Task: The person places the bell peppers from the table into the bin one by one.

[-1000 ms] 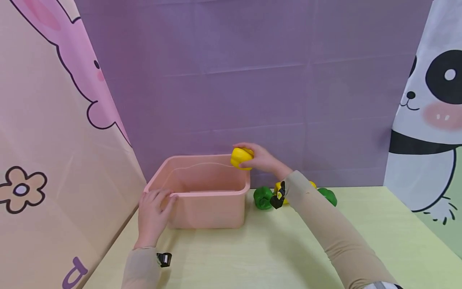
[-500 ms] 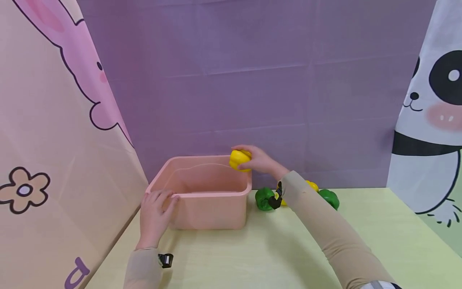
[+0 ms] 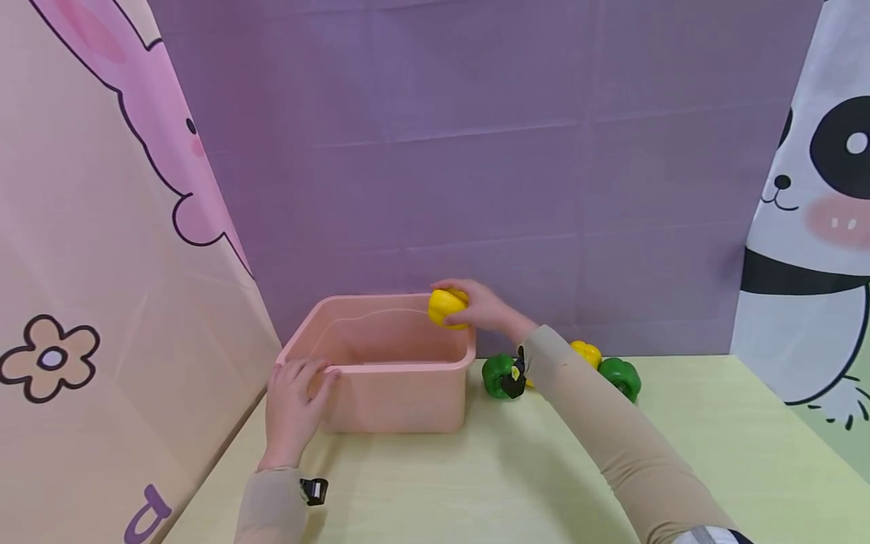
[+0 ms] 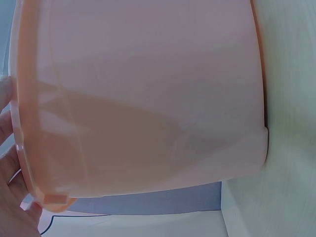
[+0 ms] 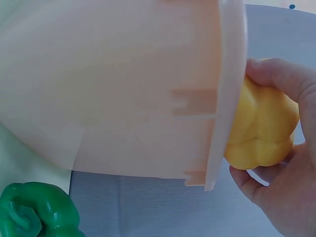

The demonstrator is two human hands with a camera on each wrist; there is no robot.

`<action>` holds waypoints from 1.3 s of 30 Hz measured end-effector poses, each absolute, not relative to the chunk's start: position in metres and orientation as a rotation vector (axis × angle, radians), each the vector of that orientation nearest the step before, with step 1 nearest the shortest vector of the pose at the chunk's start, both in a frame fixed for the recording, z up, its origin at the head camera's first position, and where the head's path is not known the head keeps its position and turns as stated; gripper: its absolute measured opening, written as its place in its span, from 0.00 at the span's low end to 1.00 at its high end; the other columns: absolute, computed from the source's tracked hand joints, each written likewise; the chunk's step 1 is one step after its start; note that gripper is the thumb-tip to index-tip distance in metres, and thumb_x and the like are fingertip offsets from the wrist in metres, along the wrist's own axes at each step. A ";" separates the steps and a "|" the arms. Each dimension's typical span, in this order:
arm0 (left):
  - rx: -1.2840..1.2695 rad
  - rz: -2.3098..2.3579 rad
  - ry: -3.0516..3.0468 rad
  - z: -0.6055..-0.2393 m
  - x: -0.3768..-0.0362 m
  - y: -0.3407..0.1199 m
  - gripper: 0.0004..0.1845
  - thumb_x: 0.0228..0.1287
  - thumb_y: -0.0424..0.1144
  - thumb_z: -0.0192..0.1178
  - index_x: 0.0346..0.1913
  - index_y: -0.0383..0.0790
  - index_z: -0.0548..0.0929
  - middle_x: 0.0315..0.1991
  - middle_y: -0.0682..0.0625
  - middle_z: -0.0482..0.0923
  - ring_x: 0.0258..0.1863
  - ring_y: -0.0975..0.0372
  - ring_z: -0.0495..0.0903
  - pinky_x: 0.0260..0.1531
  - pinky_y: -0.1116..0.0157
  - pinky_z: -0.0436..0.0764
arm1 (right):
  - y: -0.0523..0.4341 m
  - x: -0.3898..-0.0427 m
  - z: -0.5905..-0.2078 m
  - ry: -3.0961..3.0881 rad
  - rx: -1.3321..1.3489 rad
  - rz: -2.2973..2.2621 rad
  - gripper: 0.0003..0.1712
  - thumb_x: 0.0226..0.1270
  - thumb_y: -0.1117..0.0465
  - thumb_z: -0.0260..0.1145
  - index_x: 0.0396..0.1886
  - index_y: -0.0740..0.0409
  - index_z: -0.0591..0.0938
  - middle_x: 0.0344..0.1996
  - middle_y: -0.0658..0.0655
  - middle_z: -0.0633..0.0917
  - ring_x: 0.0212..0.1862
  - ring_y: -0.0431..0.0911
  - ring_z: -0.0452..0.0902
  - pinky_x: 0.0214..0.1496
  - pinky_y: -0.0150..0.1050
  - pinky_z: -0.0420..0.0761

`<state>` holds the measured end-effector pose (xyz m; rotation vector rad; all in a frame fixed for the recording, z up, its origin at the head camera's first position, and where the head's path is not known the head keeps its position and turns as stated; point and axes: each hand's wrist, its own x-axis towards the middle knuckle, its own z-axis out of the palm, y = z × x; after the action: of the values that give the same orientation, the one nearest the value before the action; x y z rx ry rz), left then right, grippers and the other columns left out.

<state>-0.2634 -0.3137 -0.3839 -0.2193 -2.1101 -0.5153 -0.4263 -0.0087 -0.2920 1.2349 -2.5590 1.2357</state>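
Observation:
A yellow bell pepper (image 3: 447, 308) is gripped in my right hand (image 3: 479, 306), over the right end of a pink plastic bin (image 3: 394, 400). In the right wrist view, thumb and fingers curl round the pepper (image 5: 261, 128), which overlaps the bin's rim (image 5: 229, 84). My left hand (image 3: 292, 412) holds the bin's front left rim, its fingers hooked over the edge. The left wrist view shows those fingers (image 4: 10, 163) at the rim, beside the bin's wall (image 4: 148, 98). Part of the bin's floor is hidden behind its front wall.
Right of the bin, a green bell pepper (image 3: 495, 375), a yellow bell pepper (image 3: 586, 352) and another green bell pepper (image 3: 621, 378) sit on the pale wooden table (image 3: 421, 491). My right forearm partly covers this group. A purple cloth backdrop (image 3: 435, 151) hangs behind.
My right hand has moved slightly down and left with the yellow bell pepper, closer to the bin's rim. My left hand keeps its place on the rim; the view has shifted slightly.

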 end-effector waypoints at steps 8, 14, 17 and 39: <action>-0.245 -0.489 -2.098 -0.382 -0.269 -0.314 0.13 0.57 0.39 0.68 0.43 0.36 0.85 0.42 0.40 0.81 0.47 0.46 0.76 0.64 0.39 0.55 | -0.007 -0.427 -0.293 -2.561 1.211 1.216 0.37 0.55 0.66 0.72 0.66 0.55 0.73 0.56 0.58 0.76 0.50 0.52 0.69 0.47 0.44 0.76; -0.246 -0.496 -2.102 -0.381 -0.269 -0.313 0.12 0.58 0.39 0.68 0.43 0.36 0.85 0.43 0.40 0.81 0.48 0.46 0.76 0.63 0.39 0.55 | -0.009 -0.429 -0.294 -2.537 1.234 1.160 0.35 0.54 0.65 0.72 0.65 0.55 0.74 0.56 0.58 0.76 0.51 0.53 0.69 0.49 0.46 0.74; -0.242 -0.501 -2.109 -0.383 -0.268 -0.312 0.12 0.58 0.39 0.68 0.43 0.36 0.84 0.43 0.40 0.81 0.48 0.46 0.75 0.63 0.38 0.55 | -0.011 -0.430 -0.297 -2.551 1.224 1.133 0.35 0.54 0.64 0.73 0.65 0.53 0.75 0.55 0.57 0.76 0.51 0.52 0.68 0.49 0.46 0.73; -0.230 -0.501 -2.084 -0.388 -0.266 -0.311 0.12 0.56 0.37 0.69 0.42 0.36 0.85 0.42 0.41 0.81 0.47 0.46 0.76 0.63 0.38 0.55 | -0.025 -0.426 -0.308 -2.610 1.182 1.029 0.35 0.52 0.62 0.74 0.63 0.49 0.76 0.57 0.58 0.75 0.54 0.52 0.68 0.50 0.45 0.73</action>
<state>-0.2664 -0.3115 -0.3880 -0.2299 -2.0837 -0.5014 -0.4261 -0.0247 -0.3081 1.1817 -2.6098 1.0295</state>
